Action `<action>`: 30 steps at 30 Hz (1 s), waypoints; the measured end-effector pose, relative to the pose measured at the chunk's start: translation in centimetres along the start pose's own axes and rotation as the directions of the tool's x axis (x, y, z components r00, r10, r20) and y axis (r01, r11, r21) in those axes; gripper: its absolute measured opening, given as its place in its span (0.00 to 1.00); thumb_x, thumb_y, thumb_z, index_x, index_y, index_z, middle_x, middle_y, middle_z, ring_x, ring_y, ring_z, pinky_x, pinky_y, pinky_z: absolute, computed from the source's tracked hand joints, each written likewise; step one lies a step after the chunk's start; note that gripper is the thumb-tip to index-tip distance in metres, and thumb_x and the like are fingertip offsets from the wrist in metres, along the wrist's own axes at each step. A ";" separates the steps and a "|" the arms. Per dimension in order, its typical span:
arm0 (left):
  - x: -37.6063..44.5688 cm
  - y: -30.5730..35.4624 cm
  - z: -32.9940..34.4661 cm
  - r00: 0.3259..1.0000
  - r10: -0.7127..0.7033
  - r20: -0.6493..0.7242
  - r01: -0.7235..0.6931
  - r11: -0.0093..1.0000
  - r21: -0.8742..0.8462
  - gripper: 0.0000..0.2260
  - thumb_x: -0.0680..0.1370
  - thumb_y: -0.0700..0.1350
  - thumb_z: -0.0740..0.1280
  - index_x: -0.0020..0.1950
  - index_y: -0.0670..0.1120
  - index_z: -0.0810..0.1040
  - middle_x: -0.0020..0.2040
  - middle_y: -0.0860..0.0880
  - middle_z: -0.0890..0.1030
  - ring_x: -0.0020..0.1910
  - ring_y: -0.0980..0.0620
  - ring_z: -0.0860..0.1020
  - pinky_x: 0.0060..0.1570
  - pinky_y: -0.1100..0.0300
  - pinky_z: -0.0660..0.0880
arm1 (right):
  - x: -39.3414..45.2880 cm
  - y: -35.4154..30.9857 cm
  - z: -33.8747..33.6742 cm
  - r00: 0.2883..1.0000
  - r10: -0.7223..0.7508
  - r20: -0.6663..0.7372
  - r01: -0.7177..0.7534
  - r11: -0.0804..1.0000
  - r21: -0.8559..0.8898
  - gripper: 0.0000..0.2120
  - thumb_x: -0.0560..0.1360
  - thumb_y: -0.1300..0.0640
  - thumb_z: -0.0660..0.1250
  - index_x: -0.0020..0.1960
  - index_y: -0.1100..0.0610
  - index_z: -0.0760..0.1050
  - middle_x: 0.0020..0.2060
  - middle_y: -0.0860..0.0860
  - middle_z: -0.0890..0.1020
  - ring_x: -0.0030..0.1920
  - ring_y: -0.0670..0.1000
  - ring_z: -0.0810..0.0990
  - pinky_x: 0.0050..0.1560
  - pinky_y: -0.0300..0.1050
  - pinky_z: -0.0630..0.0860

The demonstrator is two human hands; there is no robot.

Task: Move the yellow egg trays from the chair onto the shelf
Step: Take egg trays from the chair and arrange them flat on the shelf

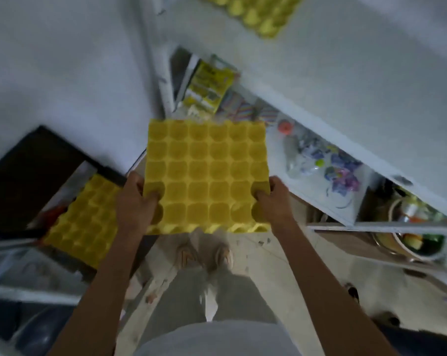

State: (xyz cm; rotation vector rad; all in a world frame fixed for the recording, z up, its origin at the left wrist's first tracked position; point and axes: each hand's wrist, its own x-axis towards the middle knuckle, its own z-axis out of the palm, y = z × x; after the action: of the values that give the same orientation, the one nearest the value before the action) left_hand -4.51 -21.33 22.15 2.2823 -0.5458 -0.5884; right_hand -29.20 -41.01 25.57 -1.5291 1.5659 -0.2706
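Fingers [150,197] of both hands grip one of three trays [207,176]

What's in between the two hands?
In the head view, the yellow egg tray fills the stretch between the left hand and the right hand; each holds one side edge.

Yellow grid-dimpled egg tray [207,173], white shelf [327,124], dark chair [29,170], rainbow-striped packets [245,111].

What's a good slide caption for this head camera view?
Both hands, left and right, carry a yellow egg tray between chair stack and shelf tray.
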 end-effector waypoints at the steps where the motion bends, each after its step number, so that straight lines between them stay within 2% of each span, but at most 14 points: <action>1: -0.4 1.3 0.2 0.999 0.026 0.031 -0.026 1.000 0.015 0.12 0.74 0.45 0.73 0.45 0.49 0.68 0.38 0.54 0.74 0.36 0.54 0.74 0.32 0.59 0.65 | -1.0 0.9 -1.5 0.999 0.040 0.009 -0.040 0.999 0.032 0.12 0.71 0.64 0.69 0.53 0.55 0.78 0.44 0.51 0.84 0.46 0.54 0.83 0.47 0.52 0.81; 3: -1.3 3.9 0.9 0.992 0.097 0.076 -0.100 0.994 0.045 0.15 0.74 0.42 0.74 0.42 0.49 0.66 0.37 0.52 0.73 0.35 0.55 0.73 0.31 0.58 0.64 | -3.1 2.8 -4.3 0.994 0.110 -0.001 -0.110 0.989 0.104 0.15 0.71 0.64 0.68 0.57 0.54 0.79 0.48 0.52 0.85 0.50 0.56 0.84 0.51 0.56 0.82; 7: -4.2 9.3 2.7 0.972 0.190 0.141 -0.204 0.974 0.095 0.15 0.74 0.40 0.74 0.42 0.48 0.66 0.35 0.50 0.73 0.34 0.50 0.72 0.32 0.53 0.65 | -6.7 5.7 -9.4 0.979 0.192 -0.065 -0.172 0.956 0.240 0.16 0.71 0.65 0.67 0.54 0.50 0.78 0.45 0.49 0.85 0.48 0.56 0.84 0.49 0.56 0.83; 11: -7.4 13.7 4.2 0.944 0.263 0.197 -0.292 0.947 0.135 0.14 0.75 0.40 0.72 0.41 0.51 0.66 0.35 0.51 0.75 0.34 0.50 0.73 0.33 0.53 0.66 | -8.7 8.0 -13.8 0.972 0.204 -0.121 -0.170 0.955 0.244 0.19 0.71 0.66 0.68 0.59 0.53 0.77 0.50 0.52 0.84 0.51 0.57 0.82 0.54 0.59 0.81; 15: -10.7 16.9 5.0 0.909 0.337 0.246 -0.387 0.901 0.194 0.10 0.74 0.40 0.70 0.45 0.46 0.68 0.37 0.48 0.76 0.36 0.46 0.75 0.35 0.51 0.69 | -10.9 10.3 -17.3 0.970 0.221 -0.098 -0.193 0.953 0.233 0.23 0.73 0.66 0.68 0.66 0.51 0.75 0.53 0.51 0.82 0.54 0.57 0.81 0.54 0.55 0.80; 18: -12.6 18.1 5.6 0.900 0.352 0.258 -0.408 0.889 0.208 0.11 0.74 0.41 0.71 0.45 0.46 0.68 0.38 0.48 0.76 0.37 0.48 0.75 0.34 0.52 0.68 | -11.9 11.6 -19.0 0.972 0.210 -0.107 -0.180 0.954 0.241 0.23 0.73 0.66 0.69 0.66 0.54 0.75 0.55 0.53 0.82 0.56 0.59 0.81 0.57 0.59 0.80; 21: -13.4 18.7 5.6 0.909 0.320 0.266 -0.380 0.899 0.217 0.12 0.74 0.44 0.72 0.46 0.47 0.69 0.39 0.49 0.77 0.38 0.47 0.75 0.35 0.53 0.68 | -12.2 11.3 -20.5 0.968 0.188 -0.163 -0.156 0.969 0.193 0.14 0.73 0.66 0.68 0.57 0.56 0.76 0.46 0.49 0.80 0.51 0.58 0.81 0.53 0.57 0.81; 23: -13.1 19.2 5.3 0.918 0.311 0.246 -0.362 0.911 0.199 0.11 0.74 0.47 0.72 0.47 0.48 0.71 0.39 0.49 0.78 0.39 0.47 0.77 0.36 0.52 0.72 | -11.4 10.6 -21.5 0.971 0.159 -0.178 -0.122 0.972 0.201 0.10 0.73 0.66 0.67 0.52 0.56 0.76 0.45 0.51 0.82 0.48 0.57 0.82 0.49 0.58 0.81; 27: -9.8 22.2 5.3 0.919 0.338 0.202 -0.375 0.908 0.186 0.06 0.76 0.50 0.69 0.45 0.50 0.74 0.39 0.52 0.80 0.39 0.50 0.79 0.38 0.52 0.75 | -7.8 7.5 -23.3 0.967 0.093 -0.237 -0.041 0.976 0.214 0.13 0.73 0.64 0.67 0.56 0.54 0.77 0.48 0.53 0.84 0.48 0.58 0.82 0.51 0.60 0.81; 30: -6.0 25.1 5.9 0.907 0.391 0.156 -0.412 0.899 0.146 0.03 0.77 0.52 0.67 0.46 0.54 0.76 0.40 0.59 0.79 0.38 0.59 0.76 0.36 0.59 0.69 | -3.9 4.8 -23.7 0.955 0.094 -0.283 -0.024 0.970 0.242 0.12 0.73 0.60 0.68 0.56 0.54 0.78 0.47 0.52 0.84 0.48 0.56 0.82 0.48 0.54 0.80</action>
State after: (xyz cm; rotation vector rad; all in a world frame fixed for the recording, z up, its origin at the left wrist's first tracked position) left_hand -17.91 -37.91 37.91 2.2087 -1.1396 -0.4882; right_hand -49.98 -46.48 37.39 -1.2956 1.7350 -0.6516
